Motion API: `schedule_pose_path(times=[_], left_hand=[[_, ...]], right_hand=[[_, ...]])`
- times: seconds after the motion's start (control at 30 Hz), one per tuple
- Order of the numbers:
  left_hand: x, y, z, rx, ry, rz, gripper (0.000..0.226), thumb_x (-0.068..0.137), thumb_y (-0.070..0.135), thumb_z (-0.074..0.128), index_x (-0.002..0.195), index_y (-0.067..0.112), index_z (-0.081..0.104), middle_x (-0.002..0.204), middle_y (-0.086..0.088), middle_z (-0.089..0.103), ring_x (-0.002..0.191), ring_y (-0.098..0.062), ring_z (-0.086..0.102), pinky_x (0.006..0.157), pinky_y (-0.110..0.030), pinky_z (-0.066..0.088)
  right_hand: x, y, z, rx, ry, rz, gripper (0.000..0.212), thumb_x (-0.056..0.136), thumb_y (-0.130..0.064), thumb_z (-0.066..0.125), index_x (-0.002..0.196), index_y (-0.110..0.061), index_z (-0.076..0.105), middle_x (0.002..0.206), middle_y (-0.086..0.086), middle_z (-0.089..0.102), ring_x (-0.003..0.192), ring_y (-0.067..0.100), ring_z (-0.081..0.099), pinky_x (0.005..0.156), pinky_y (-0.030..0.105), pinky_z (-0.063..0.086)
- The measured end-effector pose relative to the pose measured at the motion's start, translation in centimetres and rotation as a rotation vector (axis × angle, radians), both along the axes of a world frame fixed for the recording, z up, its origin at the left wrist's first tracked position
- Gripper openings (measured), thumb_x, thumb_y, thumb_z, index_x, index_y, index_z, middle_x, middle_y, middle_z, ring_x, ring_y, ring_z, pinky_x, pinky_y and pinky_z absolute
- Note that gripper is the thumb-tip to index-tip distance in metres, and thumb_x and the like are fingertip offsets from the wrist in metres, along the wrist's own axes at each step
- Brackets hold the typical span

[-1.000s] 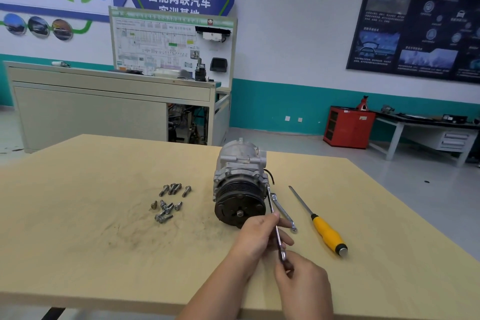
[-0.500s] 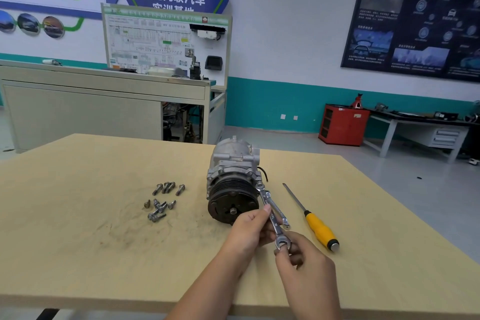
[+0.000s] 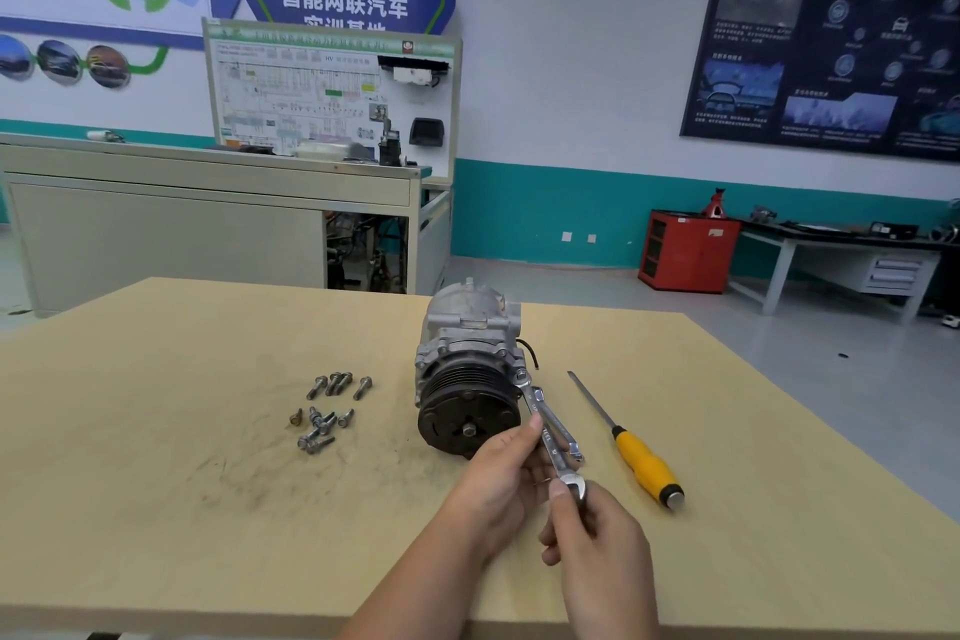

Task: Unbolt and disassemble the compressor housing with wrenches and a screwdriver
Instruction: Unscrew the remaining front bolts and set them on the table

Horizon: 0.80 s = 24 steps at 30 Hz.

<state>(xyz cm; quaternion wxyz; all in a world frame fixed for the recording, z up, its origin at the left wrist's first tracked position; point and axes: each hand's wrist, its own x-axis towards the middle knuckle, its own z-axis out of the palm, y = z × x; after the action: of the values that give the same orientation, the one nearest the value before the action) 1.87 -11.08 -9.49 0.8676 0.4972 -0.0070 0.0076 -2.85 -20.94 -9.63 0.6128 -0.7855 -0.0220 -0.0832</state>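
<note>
The compressor (image 3: pixel 467 359) lies on the table (image 3: pixel 156 483) with its black pulley face turned toward me, which puts the housing bolts around the rim within reach. One wrench (image 3: pixel 558 463) appears to sit on a bolt at the compressor's near right edge, its shaft slanting back toward me. My left hand (image 3: pixel 498 483) pinches the shaft midway, to steady the head on the bolt. My right hand (image 3: pixel 597 541) has a closed grip on the free end, thumb and fingers curled round it, where the leverage is best.

A second wrench (image 3: pixel 566 437) lies just right of the compressor, beneath the one I hold. The screwdriver (image 3: pixel 644 470) lies farther right, ready for prying. Loose bolts (image 3: pixel 324 413) sit left of the compressor, out of the wrench's swing. I judge the unbolting is well along but not finished.
</note>
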Motion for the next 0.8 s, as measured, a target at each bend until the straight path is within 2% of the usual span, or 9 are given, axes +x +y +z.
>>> schedule_pose_path(times=[0.13, 0.27, 0.37, 0.43, 0.53, 0.63, 0.73, 0.8], left_hand=[[0.01, -0.04, -0.10, -0.044, -0.008, -0.015, 0.036, 0.081, 0.034, 0.053, 0.062, 0.011, 0.072, 0.061, -0.008, 0.065, 0.051, -0.014, 0.060, 0.055, -0.024, 0.052], [0.00, -0.04, -0.11, -0.054, -0.010, -0.014, 0.030, 0.079, 0.029, 0.056, 0.062, 0.009, 0.072, 0.055, -0.006, 0.063, 0.044, -0.012, 0.057, 0.048, -0.021, 0.049], [-0.08, 0.05, -0.22, -0.047, 0.002, 0.006, 0.026, 0.076, 0.028, 0.060, 0.062, 0.010, 0.072, 0.055, -0.006, 0.061, 0.041, -0.009, 0.052, 0.045, -0.019, 0.047], [-0.10, 0.22, -0.23, -0.062, 0.012, 0.014, 0.025, 0.074, 0.028, 0.061, 0.063, 0.009, 0.072, 0.054, -0.006, 0.060, 0.039, -0.009, 0.051, 0.043, -0.019, 0.046], [-0.18, 0.48, -0.02, -0.065, 0.029, 0.005, 0.026, 0.075, 0.029, 0.061, 0.068, 0.007, 0.072, 0.055, -0.007, 0.060, 0.041, -0.011, 0.054, 0.045, -0.021, 0.047], [-0.20, 0.66, 0.08, -0.041, 0.055, 0.004, 0.031, 0.085, 0.029, 0.056, 0.069, 0.009, 0.075, 0.056, -0.006, 0.061, 0.043, -0.014, 0.054, 0.048, -0.024, 0.047], [-0.24, 0.62, 0.05, -0.014, 0.076, -0.001, 0.041, 0.094, 0.028, 0.047, 0.070, 0.010, 0.076, 0.056, -0.004, 0.060, 0.045, -0.015, 0.051, 0.054, -0.026, 0.036], [-0.37, 0.54, 0.16, -0.005, 0.090, -0.010, 0.045, 0.097, 0.027, 0.043, 0.073, 0.010, 0.077, 0.056, -0.003, 0.061, 0.044, -0.015, 0.052, 0.052, -0.025, 0.033]], right_hand=[[0.23, -0.01, -0.06, -0.131, -0.106, -0.045, 0.022, 0.090, -0.025, 0.057, 0.069, -0.025, 0.058, 0.061, -0.001, 0.062, 0.061, 0.015, 0.059, 0.056, 0.020, 0.042], [0.44, -0.39, 0.09, -0.306, -0.183, -0.039, 0.016, 0.093, -0.026, 0.052, 0.082, -0.019, 0.062, 0.076, 0.002, 0.067, 0.073, 0.017, 0.061, 0.066, 0.029, 0.044], [0.42, -0.29, 0.20, -0.523, -0.261, -0.017, 0.018, 0.096, -0.030, 0.046, 0.096, -0.020, 0.061, 0.089, -0.002, 0.066, 0.082, 0.014, 0.059, 0.066, 0.025, 0.038], [0.33, -0.08, 0.34, -0.567, -0.292, 0.002, 0.019, 0.097, -0.032, 0.043, 0.101, -0.024, 0.060, 0.094, -0.005, 0.065, 0.085, 0.011, 0.058, 0.065, 0.022, 0.036], [0.40, 0.09, 0.59, -0.529, -0.261, 0.024, 0.018, 0.096, -0.034, 0.044, 0.098, -0.025, 0.060, 0.088, -0.006, 0.064, 0.080, 0.011, 0.058, 0.063, 0.021, 0.038], [0.25, 0.23, 0.72, -0.404, -0.182, 0.061, 0.009, 0.092, -0.036, 0.051, 0.087, -0.031, 0.057, 0.076, -0.009, 0.062, 0.070, 0.006, 0.057, 0.059, 0.014, 0.038], [0.04, 0.28, 0.66, -0.210, -0.090, 0.092, 0.018, 0.092, -0.037, 0.051, 0.078, -0.029, 0.060, 0.072, -0.006, 0.066, 0.067, 0.012, 0.061, 0.064, 0.019, 0.043], [0.06, 0.21, 0.67, -0.128, -0.053, 0.101, 0.023, 0.092, -0.034, 0.051, 0.074, -0.024, 0.062, 0.066, -0.001, 0.067, 0.060, 0.011, 0.059, 0.060, 0.017, 0.042]])
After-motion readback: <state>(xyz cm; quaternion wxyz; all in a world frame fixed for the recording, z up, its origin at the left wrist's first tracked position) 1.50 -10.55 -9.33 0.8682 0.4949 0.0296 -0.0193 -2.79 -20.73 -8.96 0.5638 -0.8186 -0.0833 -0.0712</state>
